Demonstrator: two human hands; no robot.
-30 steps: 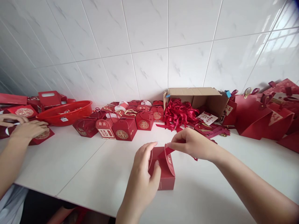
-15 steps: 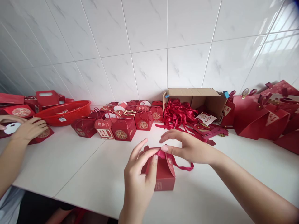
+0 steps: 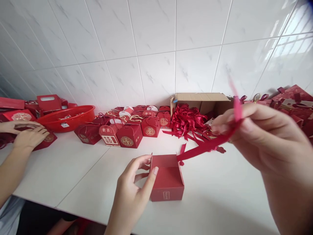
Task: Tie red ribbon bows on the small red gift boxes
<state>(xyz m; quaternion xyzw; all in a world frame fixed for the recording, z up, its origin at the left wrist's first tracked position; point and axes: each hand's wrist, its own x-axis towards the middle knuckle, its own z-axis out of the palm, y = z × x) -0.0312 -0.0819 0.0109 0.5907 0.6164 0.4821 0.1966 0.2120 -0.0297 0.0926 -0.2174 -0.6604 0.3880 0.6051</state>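
Observation:
A small dark-red gift box [image 3: 167, 192] sits upright on the white table in front of me, its top flaps apart so the inside shows. My left hand [image 3: 133, 186] grips the box's left side panel between thumb and fingers. Up to the right, my right hand [image 3: 259, 137] pinches a red satin ribbon [image 3: 206, 147]. From that pinch the ribbon runs taut down to the box's right side panel, and a blurred loose end points upward. My fingers partly hide the left panel.
Finished-looking red boxes [image 3: 129, 135] are grouped against the tiled wall. Behind my box lies a heap of red ribbons [image 3: 187, 119] in a cardboard box [image 3: 202, 97]. A red basin [image 3: 80, 119] stands left, beside a co-worker's hands [image 3: 30, 135]. Red gift bags [image 3: 293, 98] fill the right.
My right hand has moved up and right, pulling the ribbon away from the box's top. The flaps have come apart, and my left hand has shifted onto the left panel.

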